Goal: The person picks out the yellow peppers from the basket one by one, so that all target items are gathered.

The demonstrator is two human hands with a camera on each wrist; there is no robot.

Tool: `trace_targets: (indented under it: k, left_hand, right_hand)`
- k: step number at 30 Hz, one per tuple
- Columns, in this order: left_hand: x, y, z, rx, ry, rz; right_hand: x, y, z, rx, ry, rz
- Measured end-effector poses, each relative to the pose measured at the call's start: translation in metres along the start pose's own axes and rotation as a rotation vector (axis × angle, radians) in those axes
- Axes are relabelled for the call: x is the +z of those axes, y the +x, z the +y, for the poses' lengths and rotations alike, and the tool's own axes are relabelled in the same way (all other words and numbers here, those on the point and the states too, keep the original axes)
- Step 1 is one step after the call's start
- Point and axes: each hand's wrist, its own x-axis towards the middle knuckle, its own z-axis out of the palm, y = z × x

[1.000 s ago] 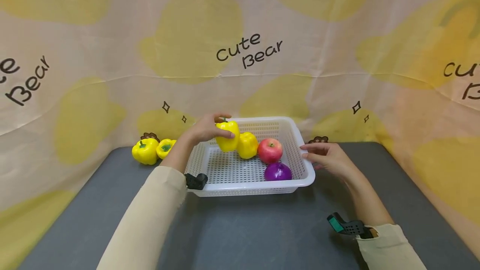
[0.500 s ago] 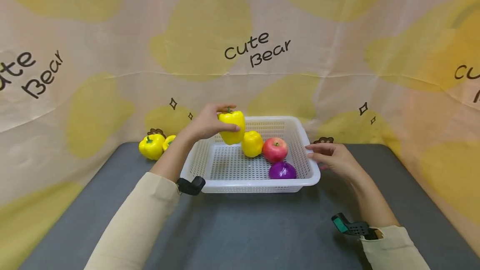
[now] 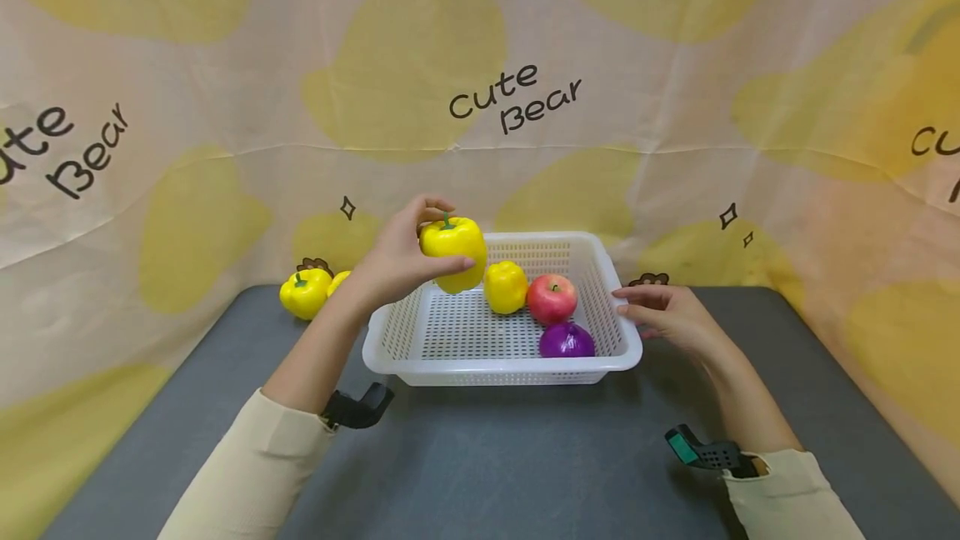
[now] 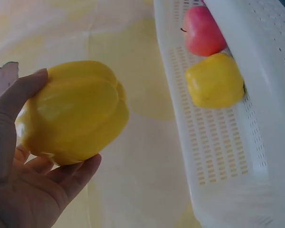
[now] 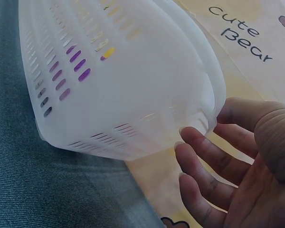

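My left hand (image 3: 401, 252) holds a yellow bell pepper (image 3: 460, 250), green stem upward, above the back left part of a white plastic basket (image 3: 480, 372). In the left wrist view, the thumb and fingers curl round this pepper (image 4: 78, 111), apart from the basket. Inside the basket are a second yellow bell pepper (image 3: 506, 287), a red apple (image 3: 552, 299) and a purple onion (image 3: 567, 341). At the basket's right end, my right hand (image 3: 671, 317) pinches the rim. The right wrist view shows the thumb and index finger at the rim (image 5: 217, 90), the other fingers loosely bent.
On the grey table (image 3: 480, 457), another yellow bell pepper (image 3: 304, 293) lies left of the basket. One more yellow pepper (image 3: 339, 280) beside it is mostly hidden by my left forearm. A printed cloth (image 3: 405, 65) hangs behind the table.
My left hand has raised the bell pepper, then shifted slightly left and nearer to me. My right hand keeps its place at the basket's rim. The head view has turned a little left.
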Motion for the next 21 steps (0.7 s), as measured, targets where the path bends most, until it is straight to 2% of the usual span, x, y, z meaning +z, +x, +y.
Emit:
trace_targets:
  k: [8,14,21]
  left_hand:
    - [-0.009,-0.028,-0.001,0.011,-0.029,0.090]
    - [-0.017,-0.050,-0.007,0.038,-0.014,0.200]
    - [-0.025,-0.073,-0.017,0.006,-0.013,0.327]
  right_hand:
    - [0.000,-0.001,-0.002,0.000,-0.001,0.002]
    - [0.000,0.000,-0.003,0.010,-0.006,-0.006]
    - [-0.001,0.001,-0.001,-0.001,0.003,-0.005]
